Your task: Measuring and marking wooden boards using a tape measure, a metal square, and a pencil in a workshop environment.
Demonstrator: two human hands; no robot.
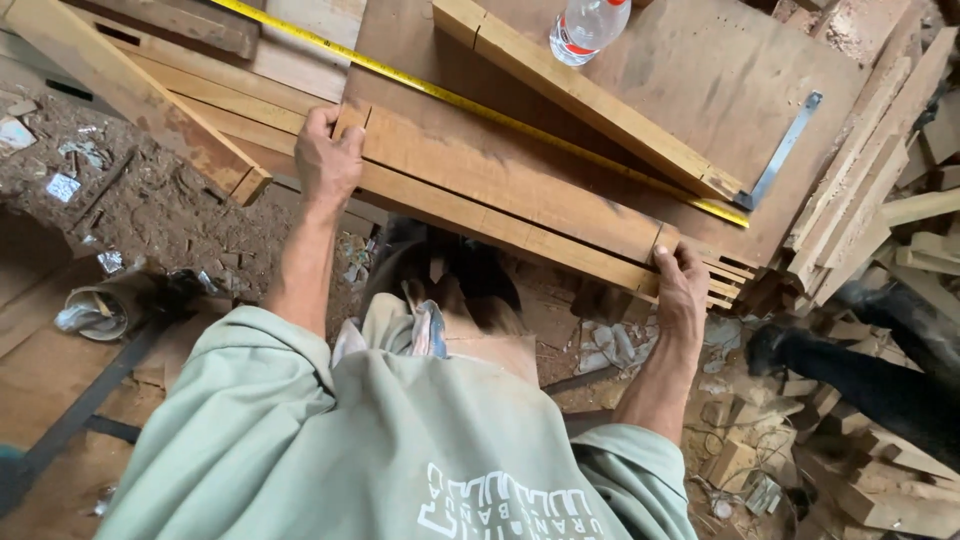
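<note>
The left hand [325, 158] is closed around one end of a short wooden board [505, 182]; the right hand [683, 288] grips its other end; the board lies on a stack of wooden slats [560, 250] at the near edge of a plywood sheet [700, 80]; a yellow tape measure [480, 108] runs just behind it; a plastic bottle [585, 28] stands farther back.
</note>
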